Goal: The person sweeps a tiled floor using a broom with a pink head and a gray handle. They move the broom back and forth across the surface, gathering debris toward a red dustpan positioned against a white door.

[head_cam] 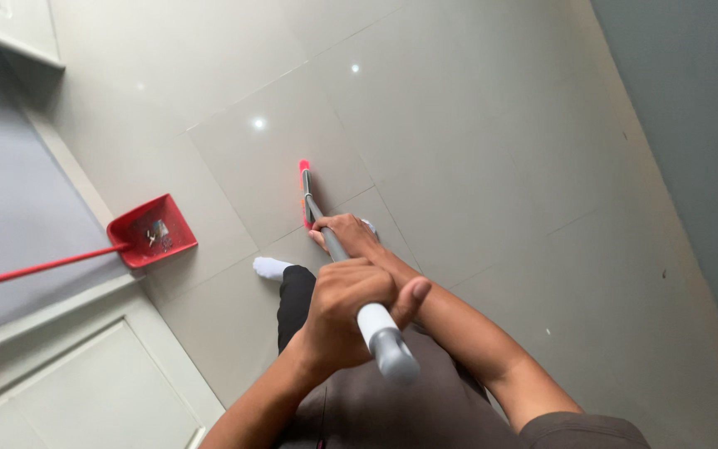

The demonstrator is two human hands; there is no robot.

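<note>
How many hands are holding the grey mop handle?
2. The left hand grips the grey mop handle near its top end; the right hand grips lower down.

Floor tiles (475, 125): glossy, smooth, reflecting ceiling lights. Mop handle (334, 244): matt grey metal, with a smooth grey plastic end grip (388, 342). Dustpan (153, 231): shiny red plastic. Sock (270, 267): white cloth. Wall (691, 108): matt grey.
</note>
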